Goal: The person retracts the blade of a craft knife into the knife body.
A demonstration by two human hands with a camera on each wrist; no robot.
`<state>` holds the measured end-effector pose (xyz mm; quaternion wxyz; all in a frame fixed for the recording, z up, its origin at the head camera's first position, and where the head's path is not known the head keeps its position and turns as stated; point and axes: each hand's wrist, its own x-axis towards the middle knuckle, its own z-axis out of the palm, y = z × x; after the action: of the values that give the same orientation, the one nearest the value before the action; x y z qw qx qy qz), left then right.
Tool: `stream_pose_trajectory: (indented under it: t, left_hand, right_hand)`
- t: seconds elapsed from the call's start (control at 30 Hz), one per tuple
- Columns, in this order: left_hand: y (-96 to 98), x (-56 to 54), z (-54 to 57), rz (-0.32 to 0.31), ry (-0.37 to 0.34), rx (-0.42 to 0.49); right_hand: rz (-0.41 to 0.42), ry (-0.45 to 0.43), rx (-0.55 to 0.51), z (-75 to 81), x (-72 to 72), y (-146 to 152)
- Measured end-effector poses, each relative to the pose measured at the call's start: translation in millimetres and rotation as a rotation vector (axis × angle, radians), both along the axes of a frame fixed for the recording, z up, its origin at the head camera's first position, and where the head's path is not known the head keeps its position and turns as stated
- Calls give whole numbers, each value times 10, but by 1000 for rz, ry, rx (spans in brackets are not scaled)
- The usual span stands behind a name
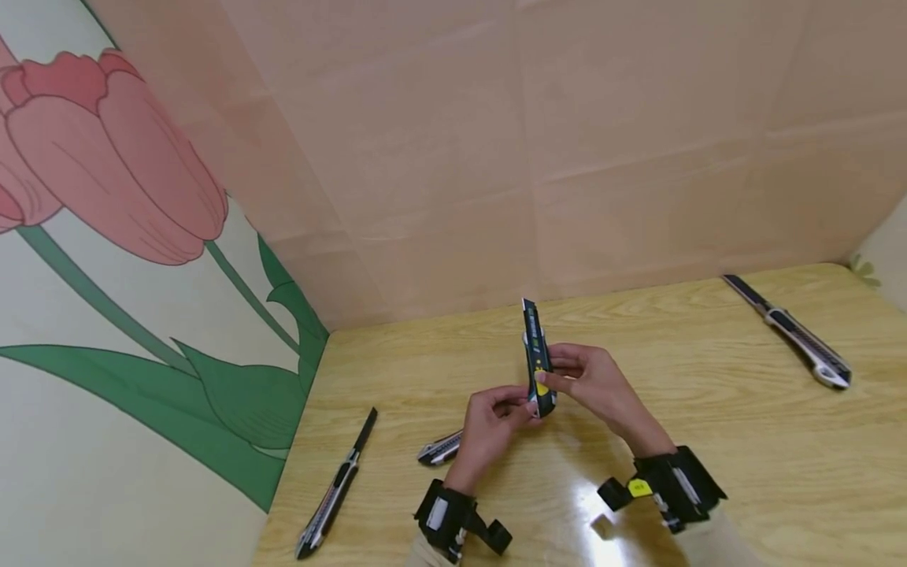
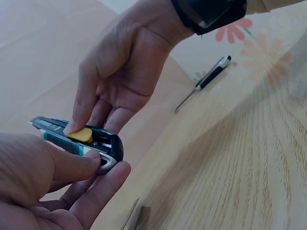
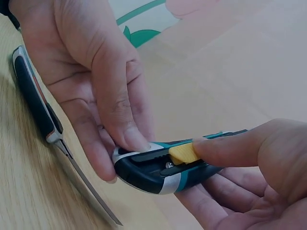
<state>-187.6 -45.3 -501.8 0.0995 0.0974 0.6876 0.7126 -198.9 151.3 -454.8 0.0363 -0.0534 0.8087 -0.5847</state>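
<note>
Both hands hold a dark box cutter (image 1: 534,346) with teal and grey trim above the table, pointing up and away in the head view. My right hand (image 1: 591,382) grips its body, the thumb on the yellow slider (image 3: 183,153). With thumb and fingers, my left hand (image 1: 489,429) pinches the butt end, seen close in the left wrist view (image 2: 108,160). Whether bare blade sticks out at the front is hard to tell. A second box cutter (image 1: 441,449) lies behind the left hand, which partly hides it.
Another box cutter (image 1: 333,492) lies at the table's left with its blade out. One more (image 1: 797,335), blade also extended, lies far right. The wooden table (image 1: 744,441) ends at a pinkish backdrop (image 1: 439,157); a tulip-patterned sheet (image 1: 127,173) hangs at the left.
</note>
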Motion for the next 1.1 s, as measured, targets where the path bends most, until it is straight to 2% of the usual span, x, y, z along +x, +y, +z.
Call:
stream_pose_trajectory:
  t: [0.37,0.57,0.67,0.93,1.1]
  left_hand:
    - [28,15,17,29,-24,47]
    - [29,16,23,70,63,12]
    - [11,6,36,78,81,0]
    - [-31,-8,40,73,31,33]
    - [-56,-11,36,78,45,15]
  right_hand:
    - [-18,-51,-9,9,5,-17]
    - [-5,-102,-42,24,24,-45]
    - [-8,-96,-48,24,26,-68]
    - [-24,-84,-76,21,25,-107]
    - [-24,-46,-80,17,16,-128]
